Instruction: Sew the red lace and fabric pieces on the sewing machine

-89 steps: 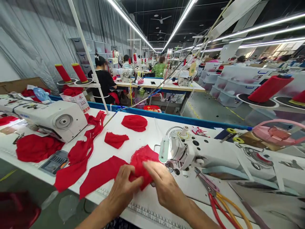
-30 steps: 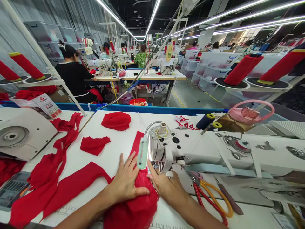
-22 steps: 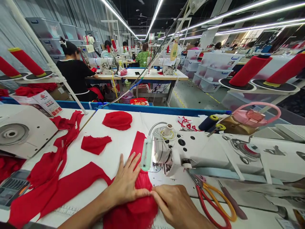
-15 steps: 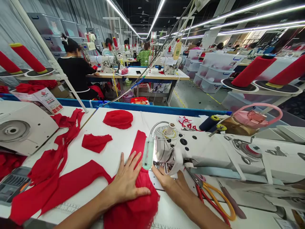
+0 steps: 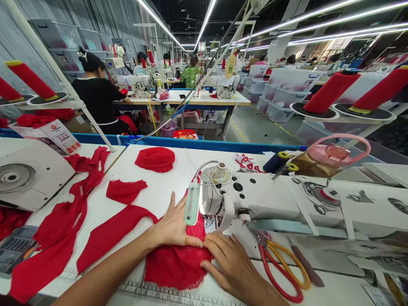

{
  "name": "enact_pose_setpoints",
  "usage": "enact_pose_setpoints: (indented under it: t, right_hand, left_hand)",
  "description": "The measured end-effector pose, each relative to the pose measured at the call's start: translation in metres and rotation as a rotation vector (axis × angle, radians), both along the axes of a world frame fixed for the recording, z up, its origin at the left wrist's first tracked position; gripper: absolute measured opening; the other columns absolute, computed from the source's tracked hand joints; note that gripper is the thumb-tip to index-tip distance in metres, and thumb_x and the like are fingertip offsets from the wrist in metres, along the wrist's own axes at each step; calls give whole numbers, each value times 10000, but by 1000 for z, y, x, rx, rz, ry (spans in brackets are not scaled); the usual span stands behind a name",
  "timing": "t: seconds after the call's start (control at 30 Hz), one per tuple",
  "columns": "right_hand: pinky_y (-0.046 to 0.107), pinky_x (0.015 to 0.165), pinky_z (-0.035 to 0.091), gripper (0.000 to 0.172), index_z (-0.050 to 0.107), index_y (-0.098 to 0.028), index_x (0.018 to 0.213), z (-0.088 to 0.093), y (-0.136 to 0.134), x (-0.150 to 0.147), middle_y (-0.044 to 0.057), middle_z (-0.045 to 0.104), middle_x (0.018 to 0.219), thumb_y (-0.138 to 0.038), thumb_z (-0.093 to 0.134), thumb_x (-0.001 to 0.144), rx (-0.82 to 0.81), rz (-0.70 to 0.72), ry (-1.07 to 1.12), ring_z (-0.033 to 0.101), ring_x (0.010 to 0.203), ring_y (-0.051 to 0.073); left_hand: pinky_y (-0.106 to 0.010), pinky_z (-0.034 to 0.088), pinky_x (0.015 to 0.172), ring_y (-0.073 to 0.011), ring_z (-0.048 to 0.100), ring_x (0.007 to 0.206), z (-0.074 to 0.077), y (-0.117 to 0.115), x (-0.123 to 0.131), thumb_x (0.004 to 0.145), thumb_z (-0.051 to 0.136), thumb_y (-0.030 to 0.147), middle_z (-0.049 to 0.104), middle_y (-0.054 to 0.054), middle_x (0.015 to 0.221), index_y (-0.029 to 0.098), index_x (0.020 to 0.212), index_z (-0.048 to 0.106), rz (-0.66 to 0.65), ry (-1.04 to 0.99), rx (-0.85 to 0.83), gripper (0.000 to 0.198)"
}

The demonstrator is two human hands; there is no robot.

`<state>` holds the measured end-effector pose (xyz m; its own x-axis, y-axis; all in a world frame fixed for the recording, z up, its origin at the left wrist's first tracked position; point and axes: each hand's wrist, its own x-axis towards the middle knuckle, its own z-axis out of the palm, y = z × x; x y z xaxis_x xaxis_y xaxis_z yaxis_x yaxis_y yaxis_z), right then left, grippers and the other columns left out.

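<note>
A red lace-edged fabric piece [image 5: 175, 267] lies gathered at the front of the sewing machine [image 5: 212, 197], running up under its needle area. Pressed onto it, my left hand [image 5: 174, 225] is open, fingers spread forward partly behind the pale green lamp [image 5: 192, 204] and thumb pointing right. My right hand [image 5: 228, 259] rests at the fabric's right edge, just below the presser foot. Its fingers lie side by side with the tips on the red cloth, the thumb apart below them. The needle itself is hidden.
Scissors [image 5: 282, 265] and a purple-handled pointed tool [image 5: 306, 261] lie right of my right hand. Red strips [image 5: 114, 233] and a small red piece [image 5: 126, 191] lie leftward. A ruler scale [image 5: 178, 296] runs along the front. A bottle [image 5: 328, 155] stands behind the machine.
My right hand has drawn back from the presser foot to the fabric's edge. My left hand has shifted slightly left, and the fabric's lower edge has moved up, uncovering more ruler.
</note>
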<state>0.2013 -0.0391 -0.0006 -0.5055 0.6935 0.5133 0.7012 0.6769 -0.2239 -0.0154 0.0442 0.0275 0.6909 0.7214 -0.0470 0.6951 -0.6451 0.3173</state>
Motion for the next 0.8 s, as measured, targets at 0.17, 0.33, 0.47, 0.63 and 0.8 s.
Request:
enact_pose_setpoints:
  t: [0.17, 0.33, 0.47, 0.63, 0.8]
  right_hand:
    - [314, 994, 314, 191, 597, -201, 1005, -3, -5, -2, 5, 593, 982, -356, 600, 893, -13, 45, 18, 511, 978, 121]
    - [315, 976, 296, 178, 577, -188, 955, 2, -7, -1, 1, 571, 922, -349, 610, 885, -15, 58, -3, 497, 948, 116]
    - [321, 989, 273, 166, 572, -181, 936, 2, -6, -1, -5, 577, 910, -336, 606, 887, -37, 64, 22, 489, 927, 118]
    - [322, 1018, 258, 143, 584, -189, 959, 2, -7, 0, -4, 598, 947, -320, 572, 905, -43, 61, 32, 505, 977, 124]
    - [343, 1060, 233, 173, 605, -217, 999, 1, -3, 0, -11, 626, 988, -355, 524, 935, -7, 26, 38, 535, 978, 120]
  left_hand:
    - [-545, 409, 1047, -359, 382, 1333, -2, -22, 1, 884, 513, 658, 419, -210, 1401, 123, 1414, 387, 14, -40, 21, 764]
    - [-379, 522, 830, -248, 539, 1078, -16, -43, 5, 973, 491, 324, 570, -112, 1178, 145, 1250, 500, 19, -178, 154, 330]
    - [-345, 525, 713, -200, 567, 896, -18, -44, 8, 944, 521, 224, 615, -53, 1061, 143, 1124, 535, -38, -232, 330, 198]
    - [-330, 525, 686, -209, 572, 920, -16, -43, 10, 931, 541, 214, 625, -41, 1042, 145, 1089, 545, -41, -201, 365, 173]
    - [-352, 541, 800, -196, 580, 940, -18, -38, 7, 955, 523, 222, 636, -50, 1066, 149, 1142, 553, -61, -186, 373, 203]
